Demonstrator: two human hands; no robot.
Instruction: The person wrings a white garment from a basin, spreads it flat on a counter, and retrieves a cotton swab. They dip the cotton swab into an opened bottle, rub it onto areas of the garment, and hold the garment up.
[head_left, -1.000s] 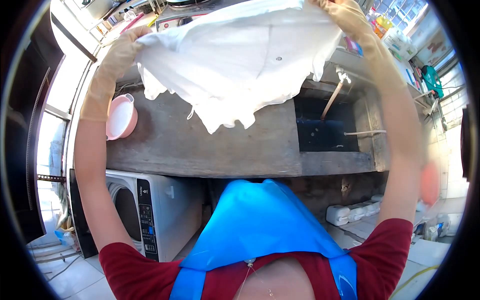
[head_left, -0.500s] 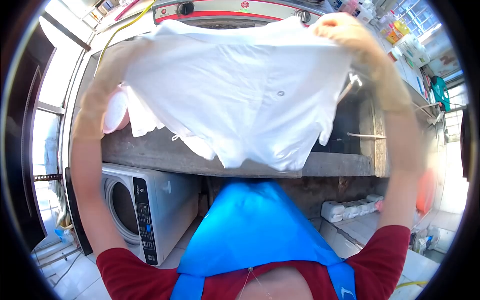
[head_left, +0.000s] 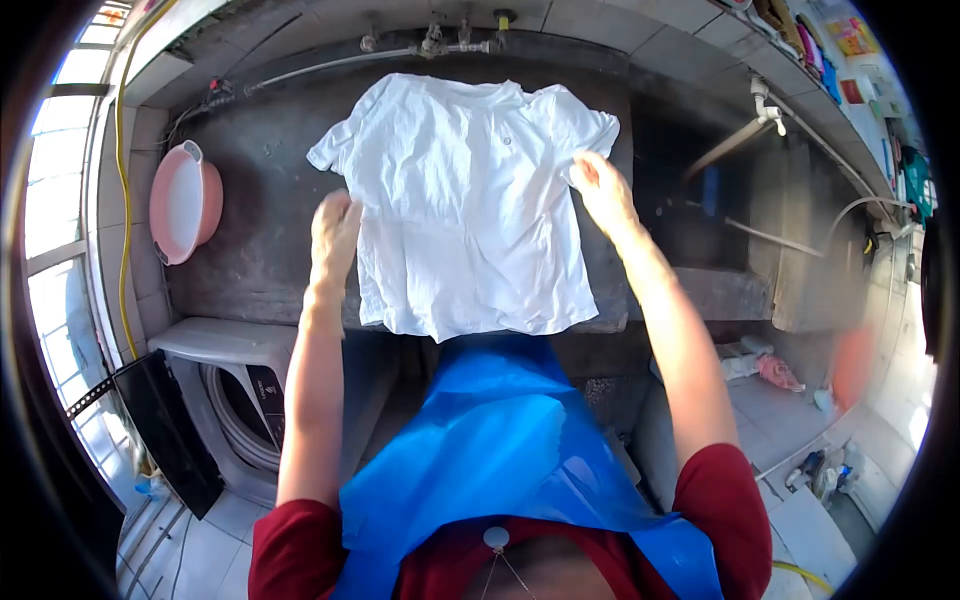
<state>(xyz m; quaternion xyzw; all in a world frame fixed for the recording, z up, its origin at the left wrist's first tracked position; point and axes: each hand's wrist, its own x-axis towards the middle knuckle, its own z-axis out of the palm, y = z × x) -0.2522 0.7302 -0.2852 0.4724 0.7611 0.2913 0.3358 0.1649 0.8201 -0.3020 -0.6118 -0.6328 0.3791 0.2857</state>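
A white short-sleeved T-shirt (head_left: 465,210) lies spread on the dark stone counter (head_left: 262,240), collar away from me and hem at the front edge. A small round mark shows on its chest. My left hand (head_left: 334,235) is closed at the shirt's left side, below the sleeve, its fingertips at the cloth edge. On the other side my right hand (head_left: 608,200) pinches the cloth just under the right sleeve. Wrinkles run across the body of the shirt.
A pink basin (head_left: 208,205) leans at the counter's left end. Taps and a pipe (head_left: 432,45) line the back wall. To the right is a dark sink (head_left: 690,215) with a white faucet (head_left: 770,115). Below left stands a washing machine (head_left: 225,345) with its door open.
The shirt, held up in the air before, now lies flat on the counter. Both hands have come down and closer together, from its upper edge to its sides. My view has shifted.
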